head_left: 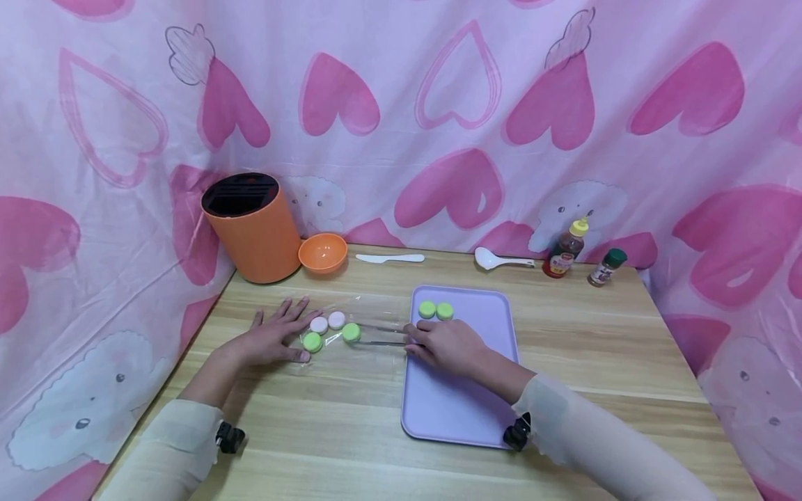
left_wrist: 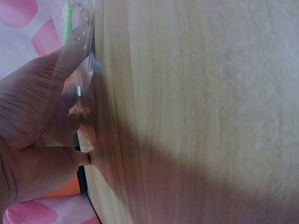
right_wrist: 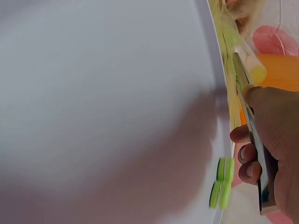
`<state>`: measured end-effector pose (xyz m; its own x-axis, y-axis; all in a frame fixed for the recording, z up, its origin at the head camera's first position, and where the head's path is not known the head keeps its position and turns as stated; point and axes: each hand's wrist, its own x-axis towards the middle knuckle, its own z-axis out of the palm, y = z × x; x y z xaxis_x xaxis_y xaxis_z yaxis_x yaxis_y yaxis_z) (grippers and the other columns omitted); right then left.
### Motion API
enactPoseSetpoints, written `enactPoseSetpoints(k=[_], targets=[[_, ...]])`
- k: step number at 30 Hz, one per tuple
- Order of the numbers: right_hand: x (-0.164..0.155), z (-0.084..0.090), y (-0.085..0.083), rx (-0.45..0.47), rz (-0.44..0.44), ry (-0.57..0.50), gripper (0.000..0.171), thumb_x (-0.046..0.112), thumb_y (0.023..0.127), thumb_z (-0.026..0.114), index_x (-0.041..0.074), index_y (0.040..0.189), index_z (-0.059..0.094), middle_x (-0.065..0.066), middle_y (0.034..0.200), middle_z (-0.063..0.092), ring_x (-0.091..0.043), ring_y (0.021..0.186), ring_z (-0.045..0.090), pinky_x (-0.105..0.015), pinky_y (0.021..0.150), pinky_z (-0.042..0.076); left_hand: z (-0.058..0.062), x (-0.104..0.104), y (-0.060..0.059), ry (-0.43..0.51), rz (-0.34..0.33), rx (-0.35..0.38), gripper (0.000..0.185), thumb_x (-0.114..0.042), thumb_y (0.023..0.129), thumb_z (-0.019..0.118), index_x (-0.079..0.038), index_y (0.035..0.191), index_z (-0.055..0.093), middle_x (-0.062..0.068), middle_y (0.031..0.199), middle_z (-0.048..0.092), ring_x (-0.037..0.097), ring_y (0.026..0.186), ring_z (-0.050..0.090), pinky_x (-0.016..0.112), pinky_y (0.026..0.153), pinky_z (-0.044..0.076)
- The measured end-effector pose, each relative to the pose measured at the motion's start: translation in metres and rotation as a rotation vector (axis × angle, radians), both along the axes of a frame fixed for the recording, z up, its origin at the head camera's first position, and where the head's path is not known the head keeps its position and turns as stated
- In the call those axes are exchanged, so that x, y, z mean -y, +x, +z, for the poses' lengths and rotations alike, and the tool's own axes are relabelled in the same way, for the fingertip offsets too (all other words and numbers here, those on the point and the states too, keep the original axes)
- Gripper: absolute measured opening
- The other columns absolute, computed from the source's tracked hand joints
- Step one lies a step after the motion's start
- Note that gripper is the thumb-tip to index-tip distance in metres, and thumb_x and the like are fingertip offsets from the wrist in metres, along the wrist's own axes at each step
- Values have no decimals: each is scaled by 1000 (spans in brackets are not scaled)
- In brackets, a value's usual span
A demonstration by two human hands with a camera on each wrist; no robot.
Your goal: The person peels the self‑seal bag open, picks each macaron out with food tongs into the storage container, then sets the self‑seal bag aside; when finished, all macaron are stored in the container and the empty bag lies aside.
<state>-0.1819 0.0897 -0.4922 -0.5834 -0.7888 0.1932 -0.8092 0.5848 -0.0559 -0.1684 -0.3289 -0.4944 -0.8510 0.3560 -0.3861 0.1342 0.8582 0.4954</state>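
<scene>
Hands work over a wooden surface [head_left: 564, 362] in front of a pink curtain printed with hearts. The right hand [head_left: 446, 346] rests on the left edge of a lilac tray [head_left: 457, 410] and grips a pair of metal tongs [head_left: 381, 335]. Their long axis runs roughly level across the view, tips pointing away to the person's left, and the tips close around a green macaron [head_left: 351, 332]. That macaron sits just left of the tray, between the two hands, on a sheet of clear plastic wrap [head_left: 370, 309]. The right hand is the one reaching it; the left hand [head_left: 273, 337] lies flat with fingers spread and straight, pressing the wrap down, fingertips just beside two pale pink macarons [head_left: 328, 323] and another green macaron [head_left: 312, 342]. Two more green macarons [head_left: 435, 310] already lie side by side at the far end of the tray, just beyond the right hand. Along the back edge stand an orange cylinder with a black top [head_left: 252, 226], a small orange bowl [head_left: 322, 252], a white plastic knife [head_left: 390, 258], a white spoon [head_left: 501, 260] and two small bottles [head_left: 585, 259].
</scene>
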Motion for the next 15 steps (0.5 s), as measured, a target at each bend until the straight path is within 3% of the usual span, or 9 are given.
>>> enactPoseSetpoints(k=[4, 9, 12, 15], targets=[[-15, 3, -2, 7, -23, -6, 36, 42, 109, 71, 18, 134, 78, 3, 98, 72, -13, 63, 63, -38, 59, 60, 1, -1, -1, -1, -2, -5, 100, -60, 96, 79, -32, 177, 28, 12, 189, -2, 52, 171, -14, 88, 122, -19], [-36, 8, -3, 7, -69, -38, 41, 41, 108, 73, 14, 138, 78, -2, 113, 82, -19, 77, 78, -40, 68, 66, 1, -1, -1, -17, -1, -6, 100, -62, 95, 79, -34, 177, 27, 12, 189, -1, 53, 171, -13, 88, 122, -17], [-49, 11, -4, 0, -82, -61, 42, 40, 106, 76, 12, 137, 79, -1, 109, 81, -16, 76, 76, -38, 67, 64, 1, -2, -1, -17, 2, -4, 101, -62, 95, 79, -34, 177, 27, 11, 189, -1, 53, 171, -13, 88, 122, -17], [-62, 13, -5, -12, -80, -81, 39, 36, 105, 78, 10, 134, 80, 2, 96, 74, -12, 67, 66, -33, 60, 58, 0, -2, 0, -10, 5, -2, 100, -61, 95, 79, -34, 177, 28, 11, 189, -1, 52, 171, -14, 88, 121, -18]])
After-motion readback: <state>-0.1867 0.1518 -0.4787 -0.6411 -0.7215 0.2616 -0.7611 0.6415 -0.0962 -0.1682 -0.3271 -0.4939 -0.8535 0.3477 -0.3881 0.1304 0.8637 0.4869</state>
